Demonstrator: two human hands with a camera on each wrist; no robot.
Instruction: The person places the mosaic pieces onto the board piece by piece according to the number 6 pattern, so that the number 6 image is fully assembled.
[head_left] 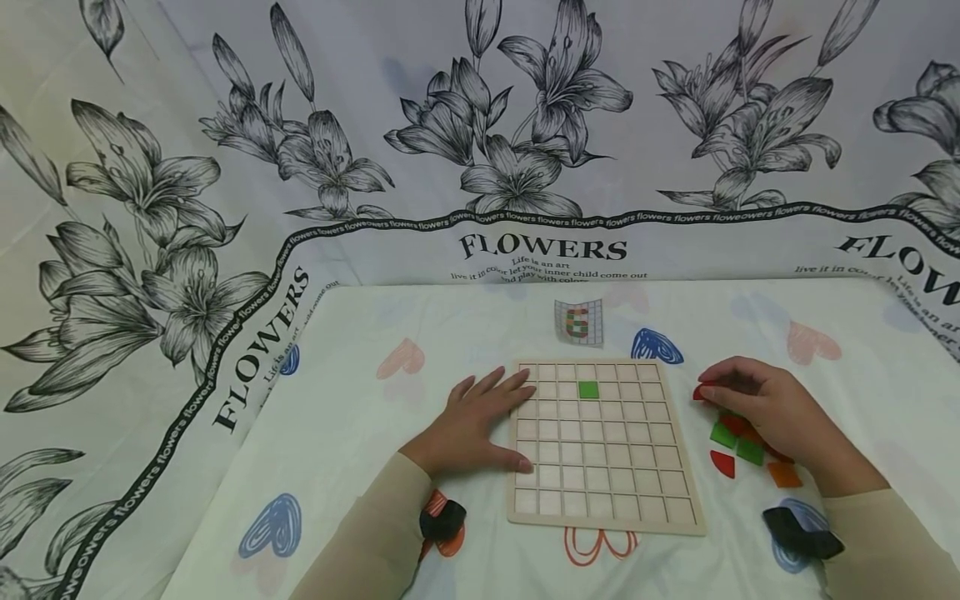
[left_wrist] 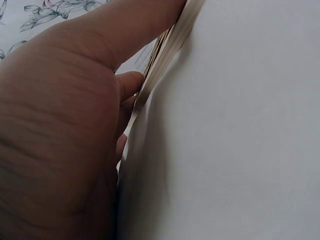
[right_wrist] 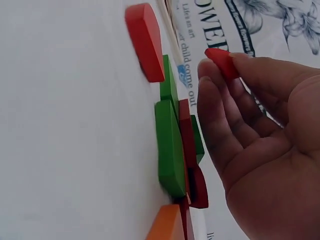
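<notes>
The small red piece (head_left: 698, 392) is glossy, a pointed corner showing and the rest partly hidden by fingertips. The pale wooden board (head_left: 603, 432), gridded into squares, has a raised rim and one green square (head_left: 588, 389) near its top. Patterned surface (head_left: 360, 433) stretches across the left of the frame; a narrow strip separates the board's right edge from loose coloured pieces (head_left: 750, 451). Right of centre, the right hand (head_left: 768, 412) pinches the red piece between thumb and fingers, beside the board; the left hand (head_left: 476, 425), fingers spread, touches its left edge.
</notes>
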